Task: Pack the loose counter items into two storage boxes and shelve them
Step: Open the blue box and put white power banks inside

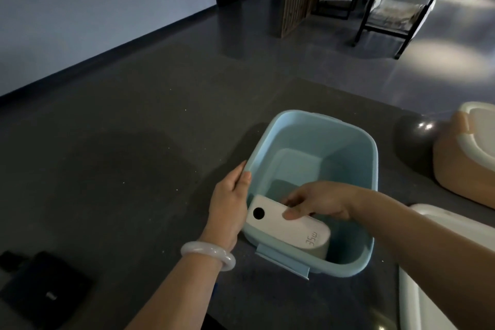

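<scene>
Right hand [318, 202] has the white power bank [289, 233] pinched near its middle, thumb on the top face and fingers [290, 199] curled over the far edge. The bank is tilted half inside the blue box [348, 126], against the front-left corner. Left hand [230, 203] clamps the box's left rim to steady it. I'd guess the bank's dense, stiff and kinda slick plastic, so hold it across the flat faces mid-body and set it down rather than dropping it.
</scene>
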